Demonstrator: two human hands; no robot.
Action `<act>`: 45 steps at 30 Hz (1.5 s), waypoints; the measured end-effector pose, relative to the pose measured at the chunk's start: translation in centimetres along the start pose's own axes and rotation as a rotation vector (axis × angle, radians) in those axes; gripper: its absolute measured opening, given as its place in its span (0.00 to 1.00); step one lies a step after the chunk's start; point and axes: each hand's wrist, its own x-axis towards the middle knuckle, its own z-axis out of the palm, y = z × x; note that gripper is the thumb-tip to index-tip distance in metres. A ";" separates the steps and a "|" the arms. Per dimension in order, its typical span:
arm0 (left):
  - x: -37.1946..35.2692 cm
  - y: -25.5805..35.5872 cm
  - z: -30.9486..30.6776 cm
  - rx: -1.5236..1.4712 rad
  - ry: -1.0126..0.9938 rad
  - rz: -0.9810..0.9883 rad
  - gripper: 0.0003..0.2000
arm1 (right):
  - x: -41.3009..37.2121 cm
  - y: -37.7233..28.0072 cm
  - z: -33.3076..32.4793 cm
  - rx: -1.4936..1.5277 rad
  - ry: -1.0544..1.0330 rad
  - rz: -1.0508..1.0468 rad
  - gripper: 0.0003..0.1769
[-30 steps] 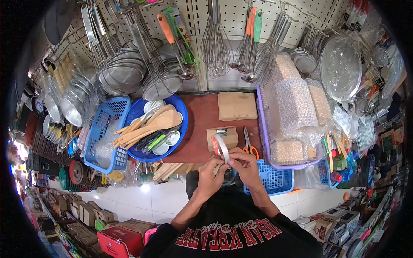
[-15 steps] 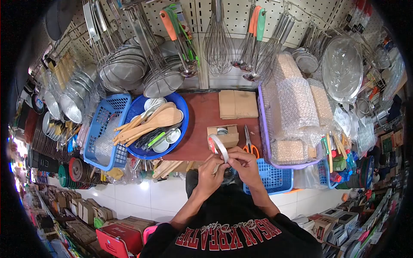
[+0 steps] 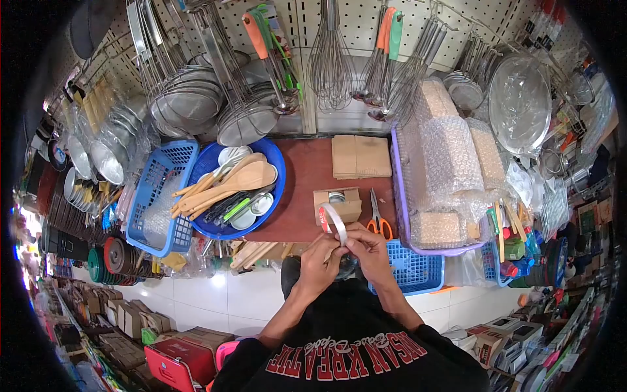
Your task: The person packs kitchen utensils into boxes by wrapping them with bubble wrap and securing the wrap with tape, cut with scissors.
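Note:
A roll of whitish tape (image 3: 338, 225) with a red label inside is held upright between both hands, in front of the reddish table edge. My left hand (image 3: 319, 266) is closed round the lower left side of the roll. Thumb and fingers of my right hand (image 3: 371, 251) pinch at its lower right side, close to the left fingertips. Just beyond the roll lies an open small cardboard box (image 3: 346, 208) with a round item in it. Scissors with orange handles (image 3: 379, 221) lie right of the box.
Folded brown cardboard (image 3: 360, 157) lies at the table's back. Left are a blue basin (image 3: 281, 189) of wooden utensils and a blue basket (image 3: 139, 212). A purple crate (image 3: 400, 196) with bubble-wrapped packages stands right, a blue basket (image 3: 418, 268) below. Whisks (image 3: 332, 72) and strainers (image 3: 186, 108) hang behind.

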 end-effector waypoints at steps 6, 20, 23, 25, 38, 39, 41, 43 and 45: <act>-0.2 0.0 0.2 0.032 0.014 0.063 0.08 | -0.1 -0.1 -0.3 0.015 -0.057 -0.056 0.11; -0.5 -0.6 0.9 0.181 0.025 0.243 0.11 | -1.1 1.3 -0.6 0.041 0.014 -0.074 0.10; -0.7 -0.8 1.2 0.155 0.032 0.216 0.11 | -1.3 1.2 -0.8 0.054 0.051 0.004 0.10; -0.8 -0.7 1.1 0.144 0.017 0.171 0.10 | -1.2 0.7 -0.6 0.017 0.099 0.017 0.11; -1.1 0.0 1.0 0.119 -0.121 0.007 0.08 | 0.0 -1.7 -2.9 -0.907 0.085 -0.543 0.10; -1.2 0.0 1.0 0.096 -0.133 -0.052 0.08 | 0.2 -1.7 -3.0 -0.940 0.075 -0.568 0.08; -1.8 0.0 1.1 0.044 -0.161 -0.173 0.07 | 0.5 -1.9 -3.1 -0.986 0.023 -0.573 0.05; -2.3 -0.4 0.9 0.033 -0.175 -0.128 0.06 | 0.4 -2.1 -3.2 -0.952 -0.006 -0.435 0.04; -3.1 -1.1 0.3 0.012 -0.209 -0.111 0.04 | 0.0 -2.3 -3.6 -0.837 -0.016 -0.156 0.04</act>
